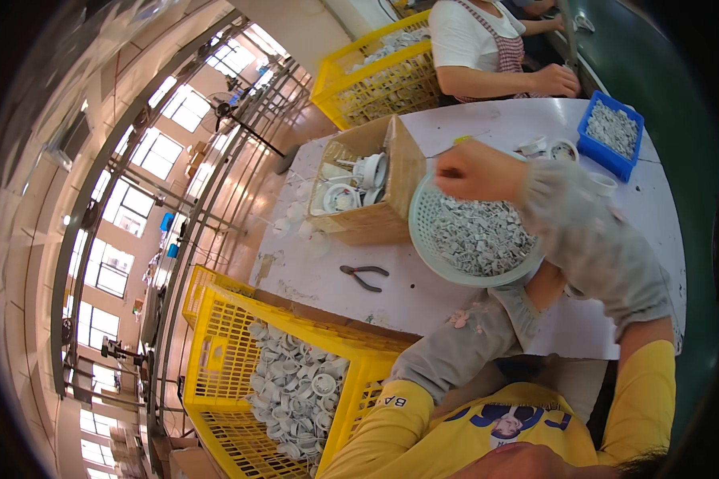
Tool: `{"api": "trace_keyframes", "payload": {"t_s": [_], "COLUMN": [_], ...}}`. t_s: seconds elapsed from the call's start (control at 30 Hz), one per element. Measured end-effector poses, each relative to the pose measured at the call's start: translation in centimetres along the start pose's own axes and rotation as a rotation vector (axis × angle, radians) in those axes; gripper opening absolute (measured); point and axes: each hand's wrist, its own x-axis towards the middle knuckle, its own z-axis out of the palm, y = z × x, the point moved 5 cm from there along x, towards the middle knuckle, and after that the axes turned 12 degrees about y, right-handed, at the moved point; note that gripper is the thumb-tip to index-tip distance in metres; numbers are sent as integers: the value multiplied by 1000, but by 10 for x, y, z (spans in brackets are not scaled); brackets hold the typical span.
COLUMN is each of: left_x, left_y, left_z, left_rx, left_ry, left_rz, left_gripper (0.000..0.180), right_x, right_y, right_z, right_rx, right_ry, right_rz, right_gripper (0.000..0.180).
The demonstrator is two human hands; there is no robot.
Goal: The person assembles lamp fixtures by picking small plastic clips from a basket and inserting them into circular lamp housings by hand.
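My right hand (481,172), slightly blurred, is over the far left rim of a pale green plastic basket (423,231). Its fingers are curled in; whatever they hold, if anything, cannot be made out. Many small white-grey parts (479,235) fill the basket. My left wrist (546,287) shows by the basket's near right rim, where my crossing right forearm hides that hand's fingers. Left of the basket stands an open cardboard box (375,219) with round white fittings (367,172) inside. Dark-handled pliers (365,277) lie on the white table (327,287).
A yellow crate (216,351) of white ring-shaped parts (295,391) stands at the table's near left edge. Another filled yellow crate (375,88) is behind. At the far right sits a blue bin (587,148) of small parts. A co-worker's hand (557,81) rests near the far edge.
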Motion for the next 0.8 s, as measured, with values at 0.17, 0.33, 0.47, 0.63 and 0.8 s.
{"api": "trace_keyframes", "payload": {"t_s": [0.17,0.33,0.47,0.63,0.8], "left_x": [25,22,-2,2,-1], "left_y": [-32,-47,-33,-53,-34], "left_z": [27,26,12,9,6], "left_rx": [311,605,837,656,607], "left_ry": [95,222,286,-7,38], "left_rz": [367,700,971,565,632], "left_gripper": [30,32,34,41,34], "right_x": [81,50,-37,-79,-75], "right_y": [-9,-5,47,61,56], "right_z": [63,68,53,57,43], "right_rx": [161,26,-402,-461,-355], "right_ry": [18,-257,-456,-580,-352], "right_rz": [93,32,-82,92,46], "right_gripper": [33,25,17,18,11]}}
